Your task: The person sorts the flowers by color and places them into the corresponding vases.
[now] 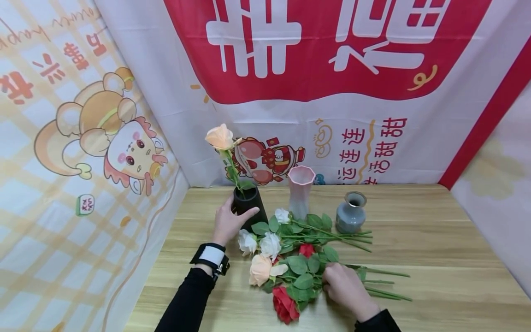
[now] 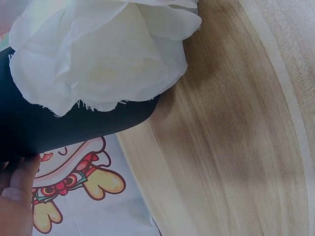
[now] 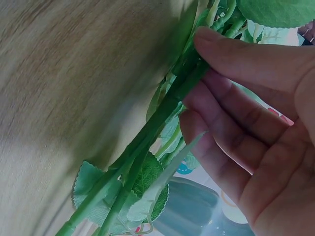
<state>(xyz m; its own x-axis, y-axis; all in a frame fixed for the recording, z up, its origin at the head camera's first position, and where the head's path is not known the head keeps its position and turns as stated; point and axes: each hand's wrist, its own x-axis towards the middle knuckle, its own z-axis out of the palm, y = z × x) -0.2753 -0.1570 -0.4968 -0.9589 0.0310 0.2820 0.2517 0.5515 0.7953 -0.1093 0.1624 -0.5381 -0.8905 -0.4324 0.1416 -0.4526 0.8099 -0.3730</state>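
Note:
My left hand (image 1: 237, 213) grips a black vase (image 1: 253, 206) at the back left of the wooden table (image 1: 435, 240); one peach rose (image 1: 220, 137) stands in it. The left wrist view shows the vase's dark wall (image 2: 74, 125), a fingertip (image 2: 19, 184) and a white rose (image 2: 98, 54) close by. In front lies a pile of artificial roses: white (image 1: 270, 244), peach (image 1: 260, 269) and red (image 1: 285, 304). My right hand (image 1: 332, 282) rests on the pile's right side, its fingers (image 3: 231, 128) curled on the green stems (image 3: 162, 118).
A pink ribbed vase (image 1: 300, 189) and a squat grey-blue vase (image 1: 351, 213) stand behind the pile. Long stems (image 1: 381, 272) stick out to the right. Printed banners (image 1: 332, 69) wall in the table at the back and both sides.

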